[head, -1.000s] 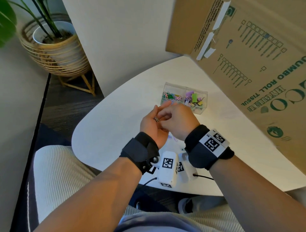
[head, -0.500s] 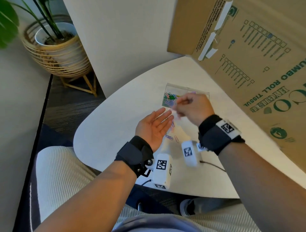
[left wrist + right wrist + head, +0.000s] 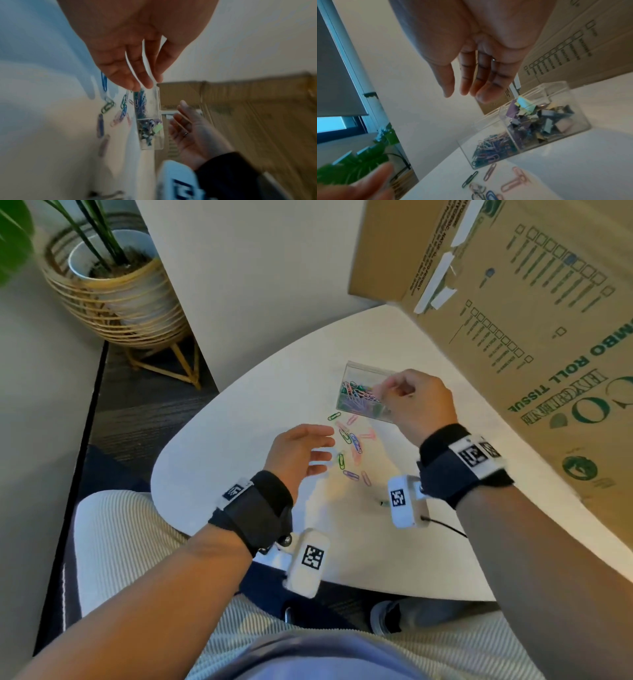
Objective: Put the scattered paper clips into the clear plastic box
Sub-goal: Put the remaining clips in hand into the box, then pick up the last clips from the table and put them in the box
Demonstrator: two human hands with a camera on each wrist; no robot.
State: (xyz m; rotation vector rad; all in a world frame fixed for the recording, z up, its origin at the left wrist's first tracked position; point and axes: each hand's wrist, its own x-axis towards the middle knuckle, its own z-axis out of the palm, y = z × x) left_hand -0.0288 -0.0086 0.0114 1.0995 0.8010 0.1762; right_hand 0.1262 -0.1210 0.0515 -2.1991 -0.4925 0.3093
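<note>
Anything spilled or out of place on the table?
Yes: loose paper clips lie scattered on the white table just in front of the clear box, between both hands. The box stands upright and looks intact; nothing else seems odd.

Green, pink, blue and purple wire paper clips lie on the white round counter. The clear plastic box holds more bright colours. The brown cardboard box has green letters. The black wrist bands carry black-and-white square patterns.
</note>
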